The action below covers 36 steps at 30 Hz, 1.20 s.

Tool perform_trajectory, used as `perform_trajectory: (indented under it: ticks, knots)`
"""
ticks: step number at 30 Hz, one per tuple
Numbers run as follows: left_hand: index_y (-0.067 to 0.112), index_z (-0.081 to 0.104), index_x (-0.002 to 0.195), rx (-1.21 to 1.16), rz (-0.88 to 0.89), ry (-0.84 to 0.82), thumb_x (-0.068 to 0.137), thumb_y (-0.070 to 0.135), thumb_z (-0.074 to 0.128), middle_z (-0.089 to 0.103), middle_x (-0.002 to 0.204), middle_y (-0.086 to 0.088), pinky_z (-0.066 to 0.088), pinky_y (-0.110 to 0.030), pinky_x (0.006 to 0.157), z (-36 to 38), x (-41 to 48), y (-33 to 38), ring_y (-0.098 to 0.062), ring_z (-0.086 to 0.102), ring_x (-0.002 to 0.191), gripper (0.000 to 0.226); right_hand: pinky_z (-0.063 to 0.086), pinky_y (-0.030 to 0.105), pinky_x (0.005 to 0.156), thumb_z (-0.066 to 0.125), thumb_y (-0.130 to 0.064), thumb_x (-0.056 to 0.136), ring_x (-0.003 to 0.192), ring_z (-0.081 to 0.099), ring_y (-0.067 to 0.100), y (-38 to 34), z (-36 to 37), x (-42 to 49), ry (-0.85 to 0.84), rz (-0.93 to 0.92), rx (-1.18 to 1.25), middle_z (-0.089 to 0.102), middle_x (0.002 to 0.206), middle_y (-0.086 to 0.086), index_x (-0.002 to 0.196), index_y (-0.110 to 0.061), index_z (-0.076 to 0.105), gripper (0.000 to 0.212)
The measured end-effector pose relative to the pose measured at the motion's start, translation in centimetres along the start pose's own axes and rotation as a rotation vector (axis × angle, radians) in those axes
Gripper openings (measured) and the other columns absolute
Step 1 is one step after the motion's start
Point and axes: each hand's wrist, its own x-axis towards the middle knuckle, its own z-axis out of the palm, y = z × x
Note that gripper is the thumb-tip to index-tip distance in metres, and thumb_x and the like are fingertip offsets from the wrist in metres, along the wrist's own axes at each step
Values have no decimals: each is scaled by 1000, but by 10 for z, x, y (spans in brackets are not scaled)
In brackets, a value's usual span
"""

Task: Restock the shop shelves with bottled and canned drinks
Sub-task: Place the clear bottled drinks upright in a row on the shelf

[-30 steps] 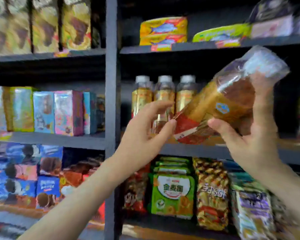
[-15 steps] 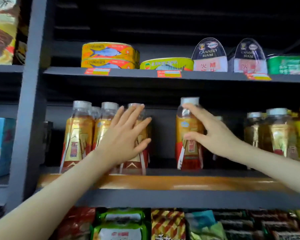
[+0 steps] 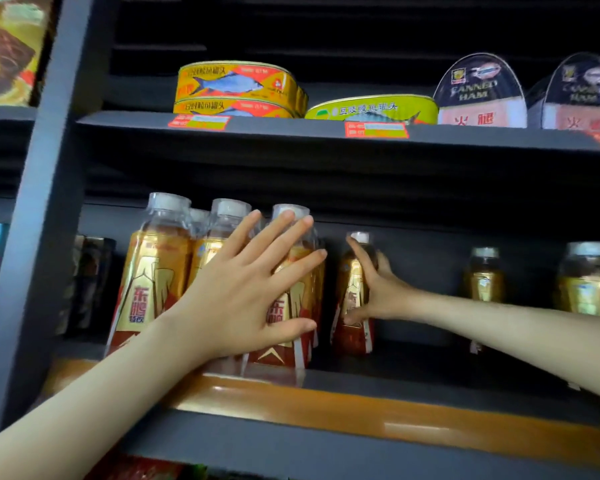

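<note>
left hand (image 3: 246, 289) pressed flat, fingers straight, against the front row of 东鹏 bottles (image 3: 153, 282) on the middle shelf (image 3: 395, 420); right hand (image 3: 378, 289) grasps a single bottle (image 3: 352, 306), apparently the same brand, standing just beside them further back. tins (image 3: 478, 95) above read "canned ham".

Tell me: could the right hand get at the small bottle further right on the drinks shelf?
Probably yes: nothing stands on the shelf between the right hand and the small bottle, though it grips a nearer bottle.
</note>
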Motion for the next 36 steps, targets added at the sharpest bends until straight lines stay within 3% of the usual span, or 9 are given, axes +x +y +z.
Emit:
perform_trajectory:
  ticks: [5,9,16,20,23,25,28,31,36]
  knots:
    - [20,47,142,-1,-20,39,90,64,35,27,155,-16,18,-54,116,2,0,3,-31,22,146,69,30,40,112,82,-17,75,147,8,37,12,6,24,-46,-24,36,-33,153,16,140,-54,-25,131]
    - [19,50,140,-15,-33,52,89,62,37,29,155,-15,17,-54,117,3,0,6,-31,23,145,67,27,40,114,80,-18,78,147,9,38,14,9,38,-71,-20,-42,-33,153,18,124,-60,-31,127]
    - [21,53,138,-46,-59,-14,95,57,32,34,153,-15,20,-52,116,-3,0,6,-31,27,144,60,43,38,102,76,-28,82,140,31,37,7,5,34,-54,33,-258,-35,153,14,130,-59,-30,120]
    - [19,60,128,-129,-195,30,97,48,34,47,144,-14,24,-48,115,-12,9,21,-31,37,138,50,31,47,111,72,-29,84,148,2,34,21,-25,14,134,76,-450,-20,160,6,149,-44,-16,110]
    - [14,60,124,-174,-342,72,94,45,38,52,138,-15,34,-45,108,-18,11,39,-32,45,130,49,11,49,119,69,-32,85,146,0,35,45,-55,-2,348,264,-541,-10,160,14,154,-29,-3,99]
    - [11,62,120,-183,-399,105,91,43,41,54,131,-17,44,-45,99,-19,11,46,-33,50,122,48,9,53,118,67,-36,86,145,-1,37,64,-66,-13,360,413,-538,-13,158,16,153,-31,-2,96]
    - [6,63,114,-172,-408,138,90,39,41,55,126,-21,50,-46,88,-17,11,49,-36,49,116,46,19,58,115,64,-42,89,145,-4,42,91,-66,-23,203,562,-482,-28,156,11,152,-38,-9,97]
    - [3,64,111,-138,-378,160,90,34,44,55,125,-24,50,-48,86,-11,12,51,-39,48,115,42,37,45,110,64,-35,91,142,14,47,107,-64,-22,95,624,-409,-36,153,12,151,-39,-10,95]
    - [2,66,105,-129,-357,162,88,30,47,55,125,-25,49,-50,87,-9,9,51,-42,49,117,37,47,39,101,65,-28,91,135,32,47,120,-67,-19,130,642,-383,-39,150,15,151,-41,-10,97]
